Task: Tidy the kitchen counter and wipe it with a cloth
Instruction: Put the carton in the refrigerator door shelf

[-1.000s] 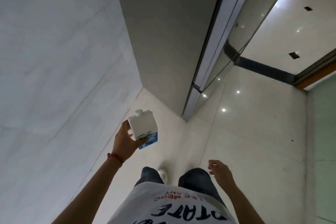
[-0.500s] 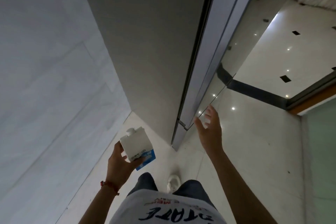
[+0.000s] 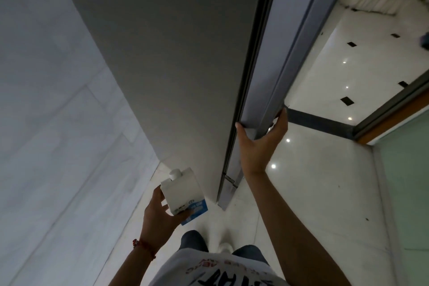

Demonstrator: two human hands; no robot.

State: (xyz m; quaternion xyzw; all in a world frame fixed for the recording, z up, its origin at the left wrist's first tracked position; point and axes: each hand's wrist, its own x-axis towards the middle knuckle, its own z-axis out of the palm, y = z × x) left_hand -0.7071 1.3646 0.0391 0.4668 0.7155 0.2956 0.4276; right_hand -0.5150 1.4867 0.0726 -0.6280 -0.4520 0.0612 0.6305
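Note:
A white and blue carton (image 3: 182, 192) with a white screw cap is held upright in my left hand (image 3: 160, 215), low and left of centre. My right hand (image 3: 260, 146) grips the edge of a tall grey door (image 3: 267, 90), thumb on the left face and fingers wrapped round the right edge. The door belongs to a tall grey unit (image 3: 167, 65), probably a fridge, that fills the middle of the view. No cloth or counter is in sight.
A pale marble wall (image 3: 46, 123) rises on the left. Glossy white floor tiles (image 3: 325, 181) with small black insets spread to the right. A frosted green glass panel (image 3: 408, 181) and a dark-and-wood threshold (image 3: 392, 109) lie at the right.
My right hand rose from beside my leg and took hold of the door's edge. The left hand with the carton dropped slightly in view as I stepped closer.

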